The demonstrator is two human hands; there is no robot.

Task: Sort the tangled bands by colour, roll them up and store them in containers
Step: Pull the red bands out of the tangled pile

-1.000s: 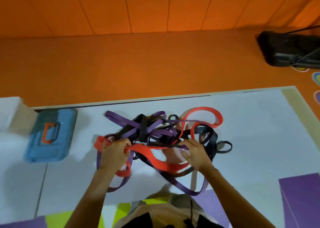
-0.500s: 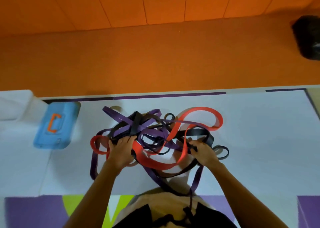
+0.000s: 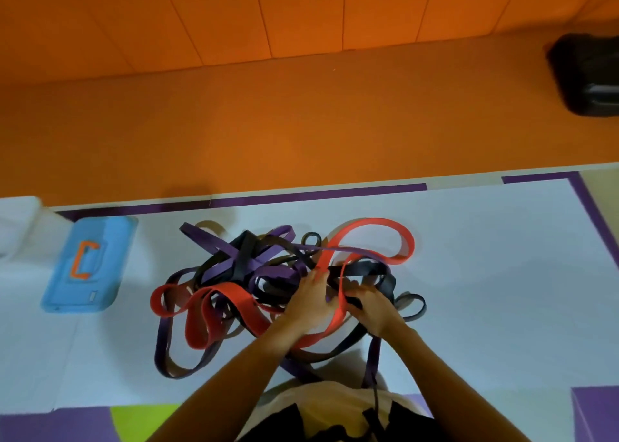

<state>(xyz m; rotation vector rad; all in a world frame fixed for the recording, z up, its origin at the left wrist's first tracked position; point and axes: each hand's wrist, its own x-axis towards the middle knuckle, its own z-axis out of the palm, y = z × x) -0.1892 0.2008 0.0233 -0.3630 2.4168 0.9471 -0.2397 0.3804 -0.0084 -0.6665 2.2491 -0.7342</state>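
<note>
Bands (image 3: 268, 274) lie in one knot on the white mat (image 3: 485, 274) straight in front of you, with red, purple and black wound through each other. A red band (image 3: 368, 224) arches up at the far right of the pile. It then drops between your two hands and curves away under your left wrist. More red loops sit at the near left of the knot. A purple band (image 3: 231, 250) crosses the far side, and another purple strand hangs off the near edge towards your lap.

Your left hand (image 3: 310, 307) lies on the middle of the pile. Its fingers (image 3: 316, 275) reach forward almost straight, with the tips against the red band where it rises. Whether the thumb pinches anything cannot be told from this view. Your right hand (image 3: 373, 309) is just beside it, on the other side of that red strip. Its fingers are curled down round a black band (image 3: 365, 269) and grip it.

A blue case (image 3: 100, 240) with an orange handle lies flat and closed on the mat, well to the left of the knot. Beyond the mat's far edge is an orange floor (image 3: 301, 123). A black object (image 3: 586, 73) sits on it at the far right, too blurred to identify. A purple block (image 3: 596, 415) shows at the near right corner.
</note>
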